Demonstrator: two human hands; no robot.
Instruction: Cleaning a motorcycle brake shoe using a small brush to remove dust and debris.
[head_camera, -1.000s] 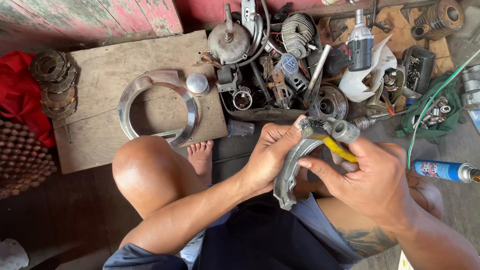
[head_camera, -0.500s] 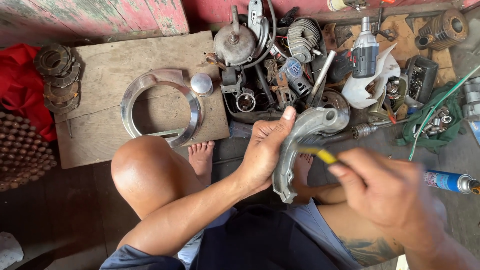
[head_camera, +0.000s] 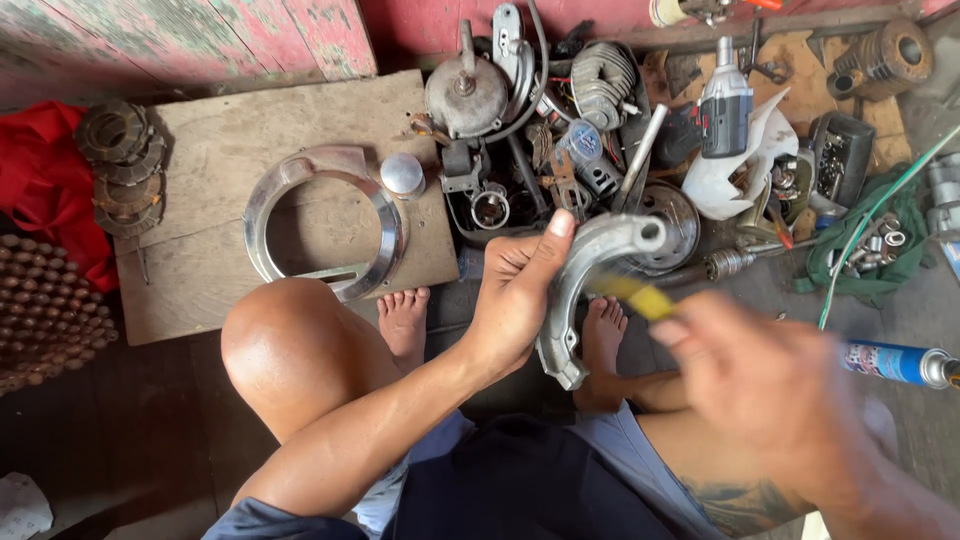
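Observation:
My left hand (head_camera: 515, 295) grips a curved grey metal brake shoe (head_camera: 580, 290), holding it upright over my feet with the thumb along its outer edge. My right hand (head_camera: 770, 385) is blurred with motion at the lower right and holds a yellow-handled tool (head_camera: 640, 295) whose tip meets the inner side of the shoe. I sit on the floor with my left knee (head_camera: 290, 345) raised.
A wooden board (head_camera: 220, 150) carries a shiny metal ring (head_camera: 325, 220) and a small round cap (head_camera: 402, 173). Engine parts, a cordless drill (head_camera: 725, 105) and a green rag (head_camera: 850, 250) crowd the far side. A spray can (head_camera: 895, 362) lies right. Sprockets (head_camera: 120, 160) and red cloth (head_camera: 40, 190) sit left.
My left hand has turned the brake shoe more upright and lifted it slightly. My right hand has drawn back toward me to the lower right with the yellow tool, now blurred.

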